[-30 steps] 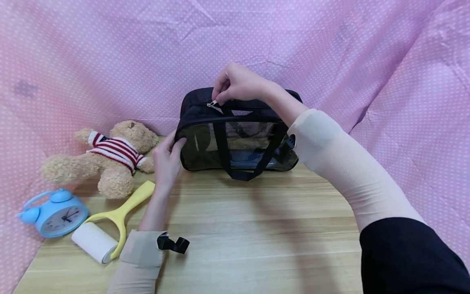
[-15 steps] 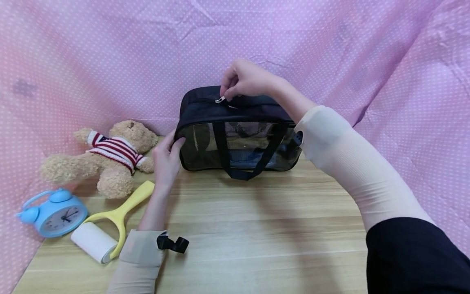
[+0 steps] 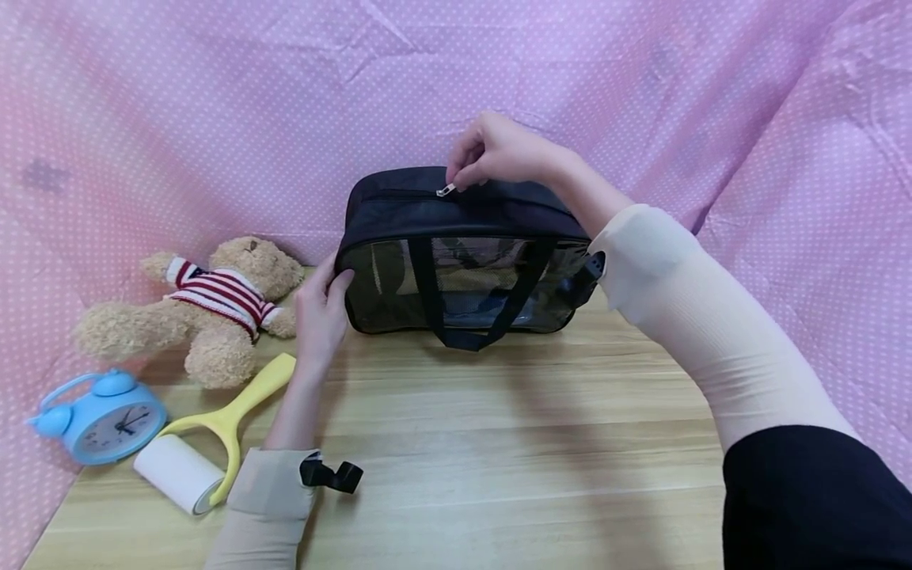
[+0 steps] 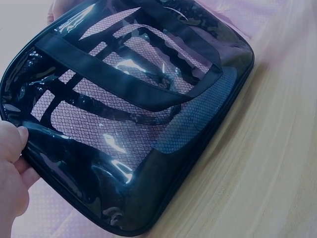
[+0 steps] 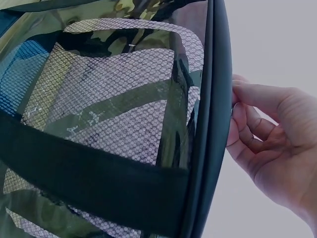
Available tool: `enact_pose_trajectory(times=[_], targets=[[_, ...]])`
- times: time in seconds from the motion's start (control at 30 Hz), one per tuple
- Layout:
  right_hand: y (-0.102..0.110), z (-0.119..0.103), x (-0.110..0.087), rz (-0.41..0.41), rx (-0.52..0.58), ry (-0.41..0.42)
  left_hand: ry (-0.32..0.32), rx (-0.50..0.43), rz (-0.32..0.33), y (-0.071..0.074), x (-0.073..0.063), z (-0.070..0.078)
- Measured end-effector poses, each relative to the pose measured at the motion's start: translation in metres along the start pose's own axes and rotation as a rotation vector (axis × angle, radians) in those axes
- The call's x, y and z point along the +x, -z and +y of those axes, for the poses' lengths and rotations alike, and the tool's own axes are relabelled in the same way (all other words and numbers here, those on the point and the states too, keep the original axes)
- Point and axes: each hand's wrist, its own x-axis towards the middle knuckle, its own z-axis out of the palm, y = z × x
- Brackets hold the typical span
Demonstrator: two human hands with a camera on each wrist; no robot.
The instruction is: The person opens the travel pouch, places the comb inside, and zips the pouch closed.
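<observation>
A black bag with a see-through front panel and a strap handle stands upright on the wooden table. My left hand grips its left end, thumb on the front; the left wrist view shows the thumb at the piped edge of the bag. Above the top, my right hand pinches the metal zipper pull, about midway along the top. In the right wrist view the fingers of that hand are partly hidden behind the bag's edge. Something blue shows through the panel.
Left of the bag lies a teddy bear in a striped sweater. Nearer are a blue alarm clock and a yellow-handled lint roller, close to my left forearm. A pink dotted cloth hangs behind.
My right hand has drawn the zipper pull to the right along the bag's top, and the gap seen there earlier no longer shows. My left hand has kept its grip on the bag.
</observation>
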Motion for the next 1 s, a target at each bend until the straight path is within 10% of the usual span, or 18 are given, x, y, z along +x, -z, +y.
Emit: enact_pose_trajectory(times=[1.0], targets=[[0.026, 0.022, -0.029, 0.032, 0.070, -0.108, -0.036, 0.044, -0.025, 0.001, 0.002, -0.003]])
